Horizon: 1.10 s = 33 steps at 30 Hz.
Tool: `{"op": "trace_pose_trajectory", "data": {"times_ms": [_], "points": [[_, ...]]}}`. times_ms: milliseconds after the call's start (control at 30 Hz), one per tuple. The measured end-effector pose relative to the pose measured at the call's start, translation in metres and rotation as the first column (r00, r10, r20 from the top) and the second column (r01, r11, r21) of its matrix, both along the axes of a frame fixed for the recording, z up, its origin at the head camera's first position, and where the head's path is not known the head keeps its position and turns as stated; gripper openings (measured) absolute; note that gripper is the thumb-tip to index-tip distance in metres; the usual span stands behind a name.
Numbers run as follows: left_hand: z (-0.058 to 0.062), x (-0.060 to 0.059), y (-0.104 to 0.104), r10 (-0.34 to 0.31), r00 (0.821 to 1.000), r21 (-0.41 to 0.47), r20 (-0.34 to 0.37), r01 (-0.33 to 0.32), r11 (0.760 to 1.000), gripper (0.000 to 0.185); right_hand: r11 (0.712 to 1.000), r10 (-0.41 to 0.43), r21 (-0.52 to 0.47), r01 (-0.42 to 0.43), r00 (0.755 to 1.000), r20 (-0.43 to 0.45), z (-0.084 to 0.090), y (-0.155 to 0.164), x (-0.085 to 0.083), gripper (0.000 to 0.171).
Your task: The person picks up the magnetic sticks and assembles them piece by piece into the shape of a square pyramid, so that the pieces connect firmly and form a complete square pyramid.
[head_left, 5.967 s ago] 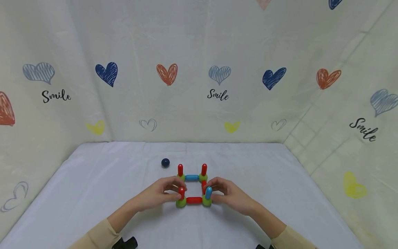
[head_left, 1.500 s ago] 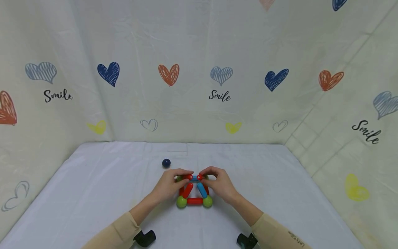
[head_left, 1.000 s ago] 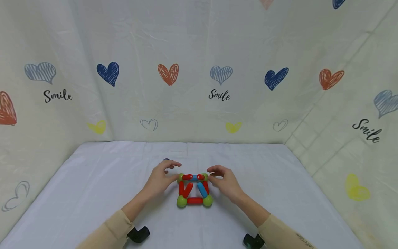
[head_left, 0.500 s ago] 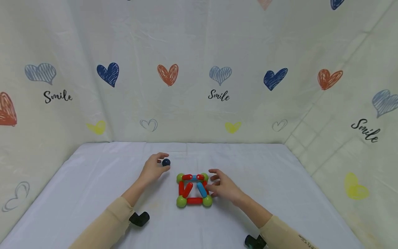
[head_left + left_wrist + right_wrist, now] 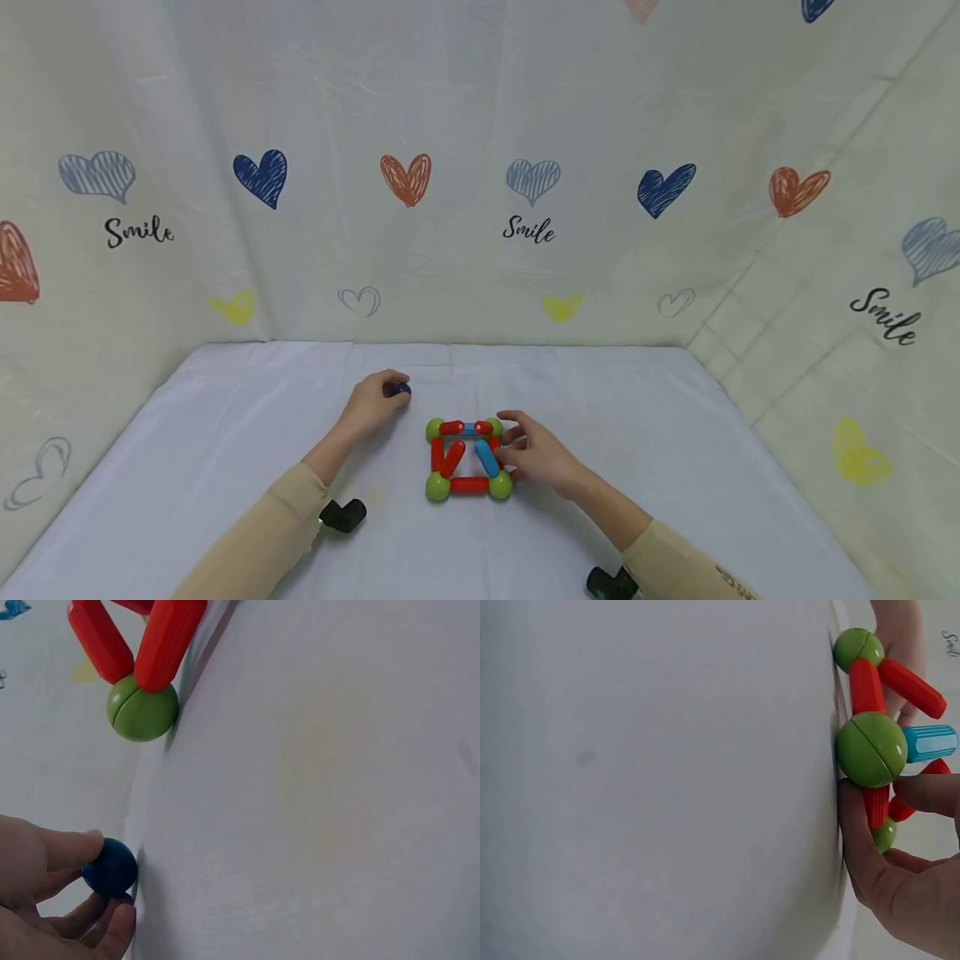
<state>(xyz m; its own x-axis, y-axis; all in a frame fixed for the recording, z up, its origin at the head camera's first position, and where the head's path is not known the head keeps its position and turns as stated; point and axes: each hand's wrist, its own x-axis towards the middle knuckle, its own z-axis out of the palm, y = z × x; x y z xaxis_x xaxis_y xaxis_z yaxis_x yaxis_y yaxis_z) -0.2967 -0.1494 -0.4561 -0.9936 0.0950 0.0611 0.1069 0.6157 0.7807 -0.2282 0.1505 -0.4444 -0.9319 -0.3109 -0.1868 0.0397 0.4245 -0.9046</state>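
A square frame of red and blue rods [image 5: 468, 457] joined by green balls lies on the white table [image 5: 600, 417], with rods leaning inward over it. My right hand [image 5: 534, 455] holds its right side, thumb and a finger pinching about a red rod [image 5: 875, 806] beside a green ball [image 5: 870, 748]. My left hand [image 5: 372, 405] is back-left of the frame and pinches a small dark blue ball [image 5: 399, 389] on the cloth. In the left wrist view the fingertips [image 5: 75, 844] close round that ball [image 5: 110, 867], with the frame's corner [image 5: 141, 712] beyond.
White cloth covers the table, and heart-printed curtain walls [image 5: 480, 208] close it in at the back and both sides. Black wrist-camera mounts [image 5: 342, 514] [image 5: 609, 582] show under my sleeves near the front edge.
The upright rods have been tipped inward over the frame. My left hand left the frame and moved back-left to the blue ball, closing on it. My right hand settled on the frame's right side.
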Motion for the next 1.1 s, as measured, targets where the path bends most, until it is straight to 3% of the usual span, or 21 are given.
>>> {"op": "trace_pose_trajectory", "data": {"times_ms": [467,833,1100], "points": [[0.004,0.009,-0.002,-0.032,0.998,0.029,0.048,0.031,0.999,0.035,1.0,0.014,0.024,-0.013,1.0,-0.023,0.003,-0.001,0.001,0.058],[0.025,0.03,0.01,-0.146,0.989,0.133,-0.005,0.145,0.98,0.039,1.0,0.015,0.028,-0.014,0.999,-0.03,0.005,0.0,0.0,0.059],[0.036,0.045,0.023,-0.23,0.973,0.18,-0.014,0.229,0.957,0.04,0.999,0.019,0.028,-0.018,0.999,-0.033,0.004,0.0,0.0,0.058]]}}
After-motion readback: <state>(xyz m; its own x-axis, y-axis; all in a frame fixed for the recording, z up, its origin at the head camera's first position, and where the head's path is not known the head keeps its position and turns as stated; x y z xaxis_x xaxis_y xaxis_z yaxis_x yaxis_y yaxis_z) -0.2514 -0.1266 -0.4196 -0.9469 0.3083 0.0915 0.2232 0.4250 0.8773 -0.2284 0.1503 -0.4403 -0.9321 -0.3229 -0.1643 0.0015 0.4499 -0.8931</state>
